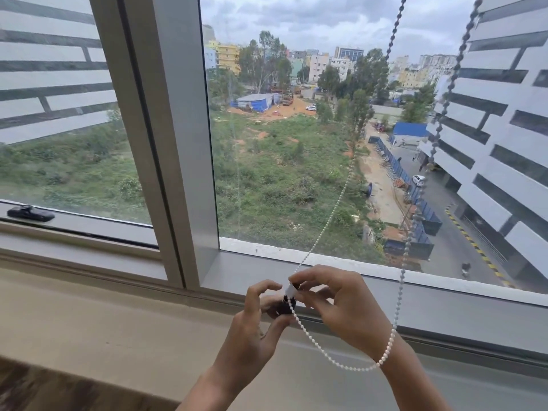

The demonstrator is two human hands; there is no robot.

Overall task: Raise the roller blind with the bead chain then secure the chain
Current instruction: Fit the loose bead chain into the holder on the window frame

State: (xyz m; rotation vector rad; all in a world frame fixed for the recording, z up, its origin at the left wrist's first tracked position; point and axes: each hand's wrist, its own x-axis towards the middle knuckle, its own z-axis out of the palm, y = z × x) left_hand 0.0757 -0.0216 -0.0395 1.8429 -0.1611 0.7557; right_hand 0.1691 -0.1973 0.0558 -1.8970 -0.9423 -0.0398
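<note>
A white bead chain [335, 203] hangs in a long loop in front of the window, both strands rising out of the top right. Its lowest part sags under my right wrist. My right hand [341, 307] pinches the chain at a small white connector [291, 289] just above the sill. My left hand [258, 318] holds a small dark holder [283, 305] right below that connector, with the chain running across it. The roller blind itself is out of view above.
A grey window mullion [184, 143] stands left of my hands. The beige sill [103, 321] runs along the bottom. A black window latch [29, 214] sits on the left frame. The glass is close behind the chain.
</note>
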